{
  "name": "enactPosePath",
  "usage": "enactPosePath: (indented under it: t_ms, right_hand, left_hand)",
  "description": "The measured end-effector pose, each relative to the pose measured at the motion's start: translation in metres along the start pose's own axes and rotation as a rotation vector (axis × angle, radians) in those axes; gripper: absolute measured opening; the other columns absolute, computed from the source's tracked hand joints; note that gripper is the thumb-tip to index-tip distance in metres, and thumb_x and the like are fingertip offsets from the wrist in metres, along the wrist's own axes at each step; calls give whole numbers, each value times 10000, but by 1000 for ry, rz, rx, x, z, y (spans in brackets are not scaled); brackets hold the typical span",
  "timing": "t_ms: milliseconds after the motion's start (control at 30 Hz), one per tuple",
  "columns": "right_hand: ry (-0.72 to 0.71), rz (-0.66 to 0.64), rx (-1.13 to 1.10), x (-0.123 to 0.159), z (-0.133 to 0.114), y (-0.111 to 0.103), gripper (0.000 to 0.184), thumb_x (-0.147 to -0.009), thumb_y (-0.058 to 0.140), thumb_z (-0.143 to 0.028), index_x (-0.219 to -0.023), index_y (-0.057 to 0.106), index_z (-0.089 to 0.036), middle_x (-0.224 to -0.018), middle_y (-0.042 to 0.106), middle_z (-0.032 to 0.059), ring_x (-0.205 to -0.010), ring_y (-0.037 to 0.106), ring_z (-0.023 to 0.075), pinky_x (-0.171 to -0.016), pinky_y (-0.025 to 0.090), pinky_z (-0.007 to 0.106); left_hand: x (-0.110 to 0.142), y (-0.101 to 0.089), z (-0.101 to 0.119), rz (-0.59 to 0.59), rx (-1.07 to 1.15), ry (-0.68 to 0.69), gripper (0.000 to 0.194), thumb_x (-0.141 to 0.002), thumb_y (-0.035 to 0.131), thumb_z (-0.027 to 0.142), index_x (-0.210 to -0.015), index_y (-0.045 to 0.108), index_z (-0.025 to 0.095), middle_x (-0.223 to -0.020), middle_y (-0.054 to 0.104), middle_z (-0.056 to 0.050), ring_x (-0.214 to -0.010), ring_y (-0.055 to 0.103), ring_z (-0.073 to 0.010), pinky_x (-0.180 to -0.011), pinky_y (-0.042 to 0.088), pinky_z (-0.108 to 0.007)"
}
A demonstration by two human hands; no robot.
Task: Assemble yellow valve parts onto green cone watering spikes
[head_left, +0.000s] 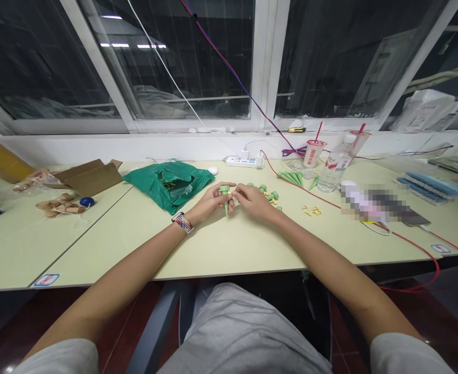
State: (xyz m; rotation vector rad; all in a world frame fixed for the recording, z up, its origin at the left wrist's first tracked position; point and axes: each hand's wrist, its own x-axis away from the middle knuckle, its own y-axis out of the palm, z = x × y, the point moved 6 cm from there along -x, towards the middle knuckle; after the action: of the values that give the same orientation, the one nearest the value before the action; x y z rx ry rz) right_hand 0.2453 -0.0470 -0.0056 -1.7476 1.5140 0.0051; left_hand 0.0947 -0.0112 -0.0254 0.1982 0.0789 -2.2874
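My left hand (212,200) and my right hand (254,201) meet over the pale green table (213,249). Between them stands a green plastic spike (225,206), its point down, gripped by my left fingers. My right fingertips pinch at its top, where a small pale piece may sit; the fingers hide most of it. Just right of my right hand lie small green plastic parts (270,196) mixed with yellow bits. Further right are several green cones (293,178) and a little heap of small yellow parts (311,210).
A green plastic bag (170,185) lies left of my hands, with a cardboard box (90,177) and wooden pieces (61,204) beyond it. A power strip (244,162), water bottle (335,163), drinks cup (314,153), red cable (369,221) and blurred object (373,203) stand to the right.
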Motion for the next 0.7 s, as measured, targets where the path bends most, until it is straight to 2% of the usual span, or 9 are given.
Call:
enactPosePath:
  t_ms: [100,200,333,533,600,700]
  right_hand:
    - [13,-61,-121,0,-2,5,317,-1073,433,-400,-825,542,-234,-765,712,-13,-630,565,149,-674,402,290]
    - [102,-30,-210,0,2,6,381,-1070,427,-447,-761,513,-241,-617,611,-39,-535,530,145,-616,406,290]
    - [166,37,-201,-1,5,5,429,-1058,449,-487,-705,474,-246,-508,496,-57,-511,517,148,-603,406,287]
    - [287,-2,-256,1,13,13,462,-1071,384,-530,-711,461,-250,-494,470,-49,-477,506,159,-567,399,291]
    - [250,25,-157,2,11,9,416,-1076,378,-507,-762,469,-250,-565,520,-34,-540,547,173,-599,404,293]
    - [67,65,156,4,-1,0,270,-1065,430,-425,-882,512,-245,-775,651,19,-722,601,202,-690,399,302]
  left_hand:
    - [0,1,0,-14,-14,-11,592,-892,832,403,-1396,606,191,-859,758,-64,-749,755,-208,-702,577,-309]
    - [-1,0,4,29,-47,6,604,-859,857,412,-1370,614,200,-899,754,-59,-761,760,-210,-732,585,-322]
    - [-1,-3,10,106,-71,74,521,-819,886,380,-1253,668,192,-972,746,-55,-822,746,-188,-794,589,-321]
    - [1,-6,13,154,-154,89,504,-818,878,337,-1254,675,188,-803,718,-14,-799,738,-190,-836,557,-332]
    - [1,-5,12,141,-139,75,510,-818,876,336,-1260,669,190,-804,718,-14,-797,739,-193,-832,553,-337]
    - [1,-2,12,115,-97,67,529,-813,880,338,-1266,649,194,-793,717,-7,-788,737,-194,-836,552,-347]
